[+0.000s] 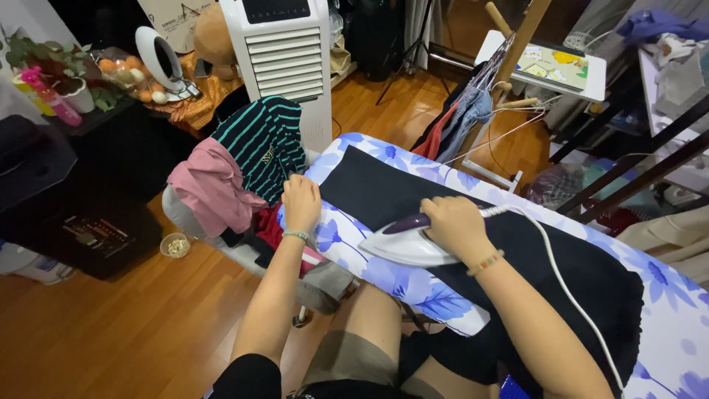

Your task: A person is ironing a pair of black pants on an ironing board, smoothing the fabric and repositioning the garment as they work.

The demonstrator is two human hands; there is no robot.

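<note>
Mid-press: our right hand [454, 222] fingers wrapped round iron [410, 242] handle on black garment [473, 229]; left hand [300, 201] fingers flat, pinning cloth at ironing board [384, 284] left edge. Next probably needs steady glide, cloth kept taut.

Both forearms were bare to above the elbow. The left hand [301, 201] wore a thin pale-green beaded bracelet [296, 236] at the wrist, and the right hand [452, 224] a narrow bracelet of multicoloured beads [485, 262]. A short black sleeve [247, 377] covered the left upper arm, and olive-khaki shorts [347, 358] covered the thighs.
</note>
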